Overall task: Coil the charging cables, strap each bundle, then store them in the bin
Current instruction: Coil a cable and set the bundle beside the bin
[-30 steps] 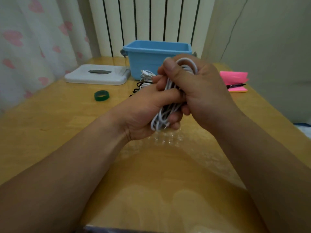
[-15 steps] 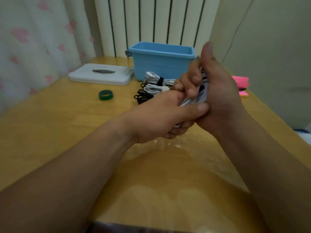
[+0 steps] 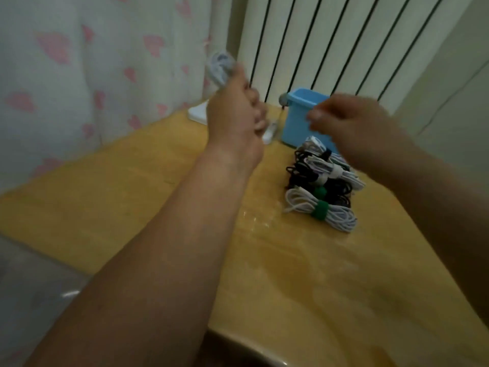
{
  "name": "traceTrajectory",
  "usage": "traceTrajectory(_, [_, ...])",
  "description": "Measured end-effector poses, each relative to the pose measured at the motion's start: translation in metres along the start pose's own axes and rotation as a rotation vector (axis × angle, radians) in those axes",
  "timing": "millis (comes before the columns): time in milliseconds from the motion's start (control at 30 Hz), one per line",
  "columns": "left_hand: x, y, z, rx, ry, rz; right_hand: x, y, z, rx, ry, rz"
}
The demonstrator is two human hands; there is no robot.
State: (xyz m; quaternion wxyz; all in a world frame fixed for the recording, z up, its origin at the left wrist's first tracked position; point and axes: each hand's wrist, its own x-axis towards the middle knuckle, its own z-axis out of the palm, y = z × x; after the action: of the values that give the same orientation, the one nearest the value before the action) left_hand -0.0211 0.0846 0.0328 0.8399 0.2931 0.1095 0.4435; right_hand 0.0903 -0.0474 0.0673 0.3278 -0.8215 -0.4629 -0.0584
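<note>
We see the left hand point(image 3: 234, 120) raised well above the bench point(image 3: 132, 197), its fingers point(image 3: 257, 115) curled round the lower part of a coiled white cable point(image 3: 219, 66), whose looped top sticks up out of the fist in front of the curtain point(image 3: 92, 75) with pink hearts. We cannot make out a strap on this coil, for it is blurred. The right hand point(image 3: 354, 125) hangs in the air to the right, apart from the left and in front of the blue bin point(image 3: 296, 120); its fingers are bent, with the thumb close to the forefinger, but the blur is such that we cannot tell whether they pinch anything. The bin stands at the back of the bench, before the white radiator point(image 3: 330, 43). Just in front of the bin lies a pile of bundles point(image 3: 315, 170), black and white cables mixed and touching one another. The nearest of them is a white bundle point(image 3: 299, 203) bound at its middle with a green strap point(image 3: 320, 210); further back we see a white cable with a pale strap point(image 3: 336, 172). A flat white thing point(image 3: 199, 113) lies at the far left of the bench, partly hidden behind the left hand.
</note>
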Motion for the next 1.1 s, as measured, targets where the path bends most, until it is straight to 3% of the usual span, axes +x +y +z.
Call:
traceTrajectory(67, [0.017, 0.008, -0.017, -0.132, 0.216, 0.003, 0.018, -0.012, 0.034, -0.261, -0.209, -0.135])
traceTrajectory(133, [0.025, 0.009, -0.027, -0.152, 0.309, 0.002, 0.036, -0.018, 0.073, -0.471, -0.332, -0.233])
traceTrajectory(333, [0.032, 0.004, -0.031, -0.059, 0.343, 0.062, 0.064, -0.021, 0.143, -0.637, -0.507, -0.217])
traceTrajectory(400, [0.03, 0.003, -0.028, -0.019, 0.293, 0.068, 0.062, -0.018, 0.135, -0.502, -0.463, -0.207])
traceTrajectory(533, [0.02, -0.01, -0.017, 0.223, 0.091, 0.078, 0.035, -0.012, 0.062, 0.103, -0.097, -0.104])
traceTrajectory(733, [-0.023, -0.052, 0.011, 0.675, -0.475, -0.127, -0.054, 0.053, -0.017, 0.648, 0.047, 0.095])
traceTrajectory(867, [-0.046, -0.065, 0.019, 0.754, -0.69, -0.272, -0.089, 0.081, -0.021, 0.744, 0.102, 0.084])
traceTrajectory(1000, [-0.05, -0.069, 0.022, 0.677, -0.681, -0.3, -0.103, 0.089, -0.025, 0.705, 0.075, 0.059])
traceTrajectory(1100, [-0.049, -0.07, 0.022, 0.739, -0.664, -0.205, -0.106, 0.086, -0.028, 0.645, -0.008, 0.054])
